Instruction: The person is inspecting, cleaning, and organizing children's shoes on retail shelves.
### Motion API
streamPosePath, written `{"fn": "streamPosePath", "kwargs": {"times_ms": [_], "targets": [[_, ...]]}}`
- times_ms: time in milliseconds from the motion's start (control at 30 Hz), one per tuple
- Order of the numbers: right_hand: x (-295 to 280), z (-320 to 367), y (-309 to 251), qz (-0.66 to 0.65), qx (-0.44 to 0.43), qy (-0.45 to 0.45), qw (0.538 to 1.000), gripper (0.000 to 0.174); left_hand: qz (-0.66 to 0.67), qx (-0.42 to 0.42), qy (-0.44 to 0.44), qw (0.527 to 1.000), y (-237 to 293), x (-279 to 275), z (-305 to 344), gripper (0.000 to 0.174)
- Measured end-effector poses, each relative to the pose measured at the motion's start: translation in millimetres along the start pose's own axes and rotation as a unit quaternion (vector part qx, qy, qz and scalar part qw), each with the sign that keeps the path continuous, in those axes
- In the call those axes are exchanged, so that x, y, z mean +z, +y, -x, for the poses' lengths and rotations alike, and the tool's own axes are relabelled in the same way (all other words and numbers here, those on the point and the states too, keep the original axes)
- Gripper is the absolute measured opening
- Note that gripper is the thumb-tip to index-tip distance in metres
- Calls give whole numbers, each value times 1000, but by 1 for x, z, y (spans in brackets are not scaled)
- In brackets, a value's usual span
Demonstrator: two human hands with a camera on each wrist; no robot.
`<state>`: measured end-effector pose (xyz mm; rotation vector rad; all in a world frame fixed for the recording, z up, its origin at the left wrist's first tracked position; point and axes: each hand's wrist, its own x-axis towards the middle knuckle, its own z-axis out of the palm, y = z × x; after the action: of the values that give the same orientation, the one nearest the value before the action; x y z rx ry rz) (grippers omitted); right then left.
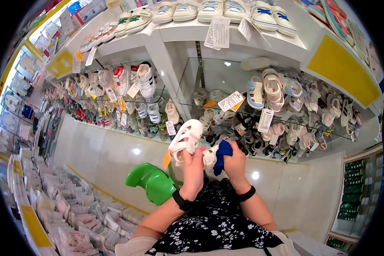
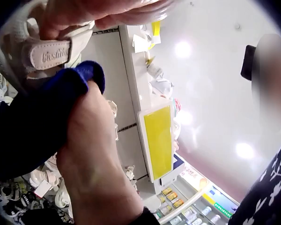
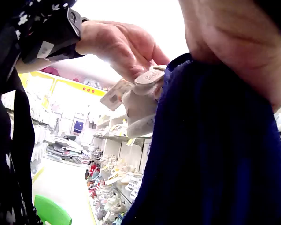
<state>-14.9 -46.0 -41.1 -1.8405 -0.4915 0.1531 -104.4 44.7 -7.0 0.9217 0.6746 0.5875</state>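
White child's sandals [image 1: 187,135] are gripped in my left hand [image 1: 192,170], with an orange tag [image 1: 166,159] hanging at their side. A second sandal [image 1: 210,157] of the pair sits between the two hands. My right hand [image 1: 235,164] grips a dark blue cloth [image 1: 223,154] right beside that sandal. In the left wrist view, a pale strap [image 2: 49,54] with lettering shows under the left fingers, and the cloth overlaps the shoe's lower part. The right wrist view has the cloth hanging down from the right hand [image 3: 239,47], hiding part of the sandal.
Ahead stands a white shelf unit [image 1: 166,81] with glass shelves full of children's shoes and price tags. More shoes [image 1: 211,10] line its top. A green plastic chair [image 1: 151,183] stands at the left on the tiled floor. Packaged clothing [image 1: 68,213] fills a rack at the lower left.
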Motion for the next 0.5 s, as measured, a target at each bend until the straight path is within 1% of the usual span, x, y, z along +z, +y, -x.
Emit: {"fn": "streamPosePath", "kwargs": {"times_ms": [67, 100, 133, 167, 200, 233, 267, 300, 333, 367, 433, 467, 500], "targets": [[-1, 3, -5, 42, -20, -8, 999, 26, -111, 62, -33, 991, -17, -2, -9, 41], [-1, 2, -1, 21, 1, -13, 1000, 26, -166, 93, -47, 981, -22, -3, -11, 39], [-1, 0, 9, -1, 21, -19, 1000, 27, -86, 52, -72, 992, -19, -2, -13, 33], [1, -3, 22, -24, 41, -26, 999, 27, -40, 3, -63, 997, -12, -2, -17, 33], [3, -7, 43, -96, 151, -20, 984, 30, 6, -47, -54, 997, 0, -1, -19, 33], [2, -11, 47, -167, 259, -13, 951, 36, 50, -97, -45, 993, 9, -1, -21, 32], [-3, -10, 48, -379, 307, -1, 873, 38, 80, -52, -38, 995, 12, -1, -23, 33], [-10, -12, 37, -570, 338, 7, 749, 40, 88, -46, -41, 994, 17, -1, -24, 33], [-17, -14, 34, -589, 265, -56, 762, 42, 98, -39, -40, 994, 21, -2, -25, 33], [-18, -12, 28, -573, 248, -65, 779, 43, 107, -34, -37, 993, 24, -4, -24, 33], [-16, -4, -2, -540, 217, -77, 810, 46, 115, -50, -39, 991, 26, -6, -22, 34], [-7, -1, 1, -512, 121, -115, 843, 48, 123, -53, -35, 990, 24, -7, -21, 35], [-8, -1, -4, -397, 98, -136, 903, 52, 133, -55, -32, 989, 23, -6, -21, 35]]}}
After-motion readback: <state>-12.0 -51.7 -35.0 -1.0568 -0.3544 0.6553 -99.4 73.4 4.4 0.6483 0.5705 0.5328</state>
